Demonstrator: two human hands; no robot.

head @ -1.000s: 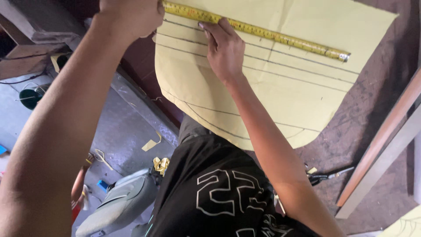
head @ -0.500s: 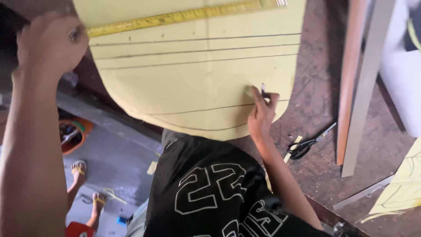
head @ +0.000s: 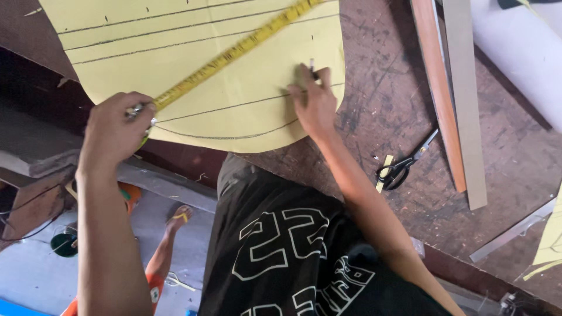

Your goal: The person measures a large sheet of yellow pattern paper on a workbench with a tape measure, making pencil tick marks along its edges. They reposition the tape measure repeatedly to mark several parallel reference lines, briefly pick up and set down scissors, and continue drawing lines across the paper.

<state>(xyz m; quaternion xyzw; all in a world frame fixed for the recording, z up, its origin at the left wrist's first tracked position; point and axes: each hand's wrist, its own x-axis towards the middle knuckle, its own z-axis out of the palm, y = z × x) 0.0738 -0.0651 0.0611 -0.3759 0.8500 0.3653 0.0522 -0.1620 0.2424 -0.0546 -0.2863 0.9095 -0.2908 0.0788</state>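
Head view, looking down. A yellow paper pattern (head: 193,64) with a rounded lower edge lies flat on the dark, scratched wooden counter (head: 380,123); its curved end overhangs the counter's near edge slightly. Several dark lines run across the sheet, following its width and its curve.

The left hand (head: 114,131) is at the near left edge of the pattern, its grip clenched around the end of a yellow measuring tape (head: 234,52). The tape runs taut and diagonally from this hand up and to the right across the pattern, leaving the picture at the top edge.

The right hand (head: 313,102) rests on the right part of the pattern, close to its right edge, fingers pressed together around a thin dark marking tool (head: 312,65) whose tip touches the paper. The grip is closed on that tool; what kind of tool it is cannot be told.

On the bare counter to the right, well apart from the pattern, lie black-handled scissors (head: 404,167) with a small yellow scrap (head: 383,172) just beside them. Farther right, two long wooden strips (head: 459,99) lie side by side, and a white roll (head: 521,58) lies at the upper right corner.

Below the counter edge, the person's black shirt with white outlined figures (head: 293,251) fills the lower middle, and a foot in a sandal (head: 178,217) stands on the grey floor.
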